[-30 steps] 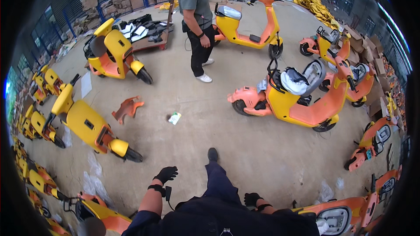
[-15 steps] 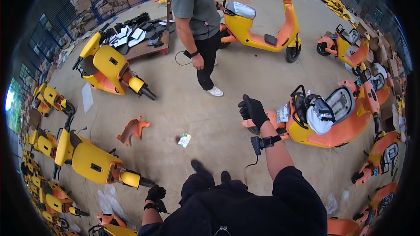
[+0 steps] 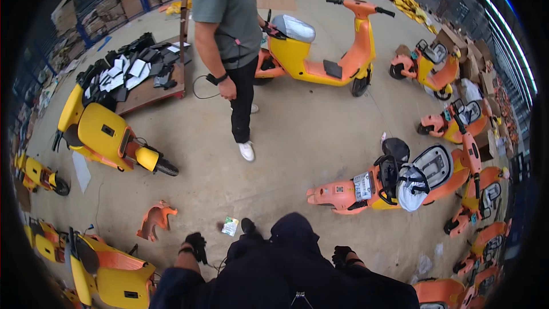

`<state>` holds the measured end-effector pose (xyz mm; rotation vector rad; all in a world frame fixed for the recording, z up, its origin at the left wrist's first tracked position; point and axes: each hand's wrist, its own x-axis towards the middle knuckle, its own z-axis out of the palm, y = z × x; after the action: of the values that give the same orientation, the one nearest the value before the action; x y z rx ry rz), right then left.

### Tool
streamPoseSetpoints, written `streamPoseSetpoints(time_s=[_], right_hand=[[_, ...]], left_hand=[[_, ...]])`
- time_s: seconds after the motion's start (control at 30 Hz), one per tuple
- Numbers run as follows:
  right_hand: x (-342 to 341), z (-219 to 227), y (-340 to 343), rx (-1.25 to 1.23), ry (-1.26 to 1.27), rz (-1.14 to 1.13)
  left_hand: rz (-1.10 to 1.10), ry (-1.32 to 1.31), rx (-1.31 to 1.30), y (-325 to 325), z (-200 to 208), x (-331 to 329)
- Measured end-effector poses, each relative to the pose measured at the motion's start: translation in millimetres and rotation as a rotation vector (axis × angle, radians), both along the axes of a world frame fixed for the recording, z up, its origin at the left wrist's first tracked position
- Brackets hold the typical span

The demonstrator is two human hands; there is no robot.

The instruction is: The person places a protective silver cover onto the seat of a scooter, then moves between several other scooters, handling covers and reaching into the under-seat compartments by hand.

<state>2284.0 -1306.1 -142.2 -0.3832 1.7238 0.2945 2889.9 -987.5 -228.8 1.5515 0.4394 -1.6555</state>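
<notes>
My left hand (image 3: 196, 246), in a black glove, hangs low beside my body with its fingers loosely apart and nothing in it. A white-and-green packet (image 3: 230, 226) and an orange plastic scooter panel (image 3: 155, 221) lie on the floor ahead of it. My right hand (image 3: 342, 256), also black-gloved, is at my right side, its fingers curled in with nothing visible in them. Nearest ahead of it stands an orange-and-yellow scooter (image 3: 337, 195). The scooter's seat compartment is raised, and a white-and-black bag (image 3: 413, 187) rests by it. Neither hand touches anything.
A person in a grey-green shirt (image 3: 226, 28) stands ahead, one hand at the seat of another yellow-and-orange scooter (image 3: 326, 68). Yellow scooters (image 3: 106, 131) line the left, orange ones (image 3: 440, 123) the right. A low cart (image 3: 154, 88) carries black and white parts.
My right hand has dropped from its raised place near the scooter to my side. My view has shifted; the person ahead appears farther left and slightly nearer.
</notes>
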Motion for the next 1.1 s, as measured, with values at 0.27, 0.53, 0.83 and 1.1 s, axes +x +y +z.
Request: streamPoseSetpoints(time_s=[0.27,0.53,0.83,1.1], right_hand=[[79,-25,-58,-0.006,-0.226,-0.313],[129,-20,-274,-0.821,-0.152,1.408],[129,12,-515,-0.129,-0.401,-0.163],[212,72,-595,-0.368,0.047,0.613]], left_hand=[[-0.316,-0.147,-0.191,-334,95,75],[-0.638,-0.280,0.001,-496,138,30],[-0.450,-0.302,-0.039,-635,161,43],[-0.443,-0.300,0.127,-737,136,71]])
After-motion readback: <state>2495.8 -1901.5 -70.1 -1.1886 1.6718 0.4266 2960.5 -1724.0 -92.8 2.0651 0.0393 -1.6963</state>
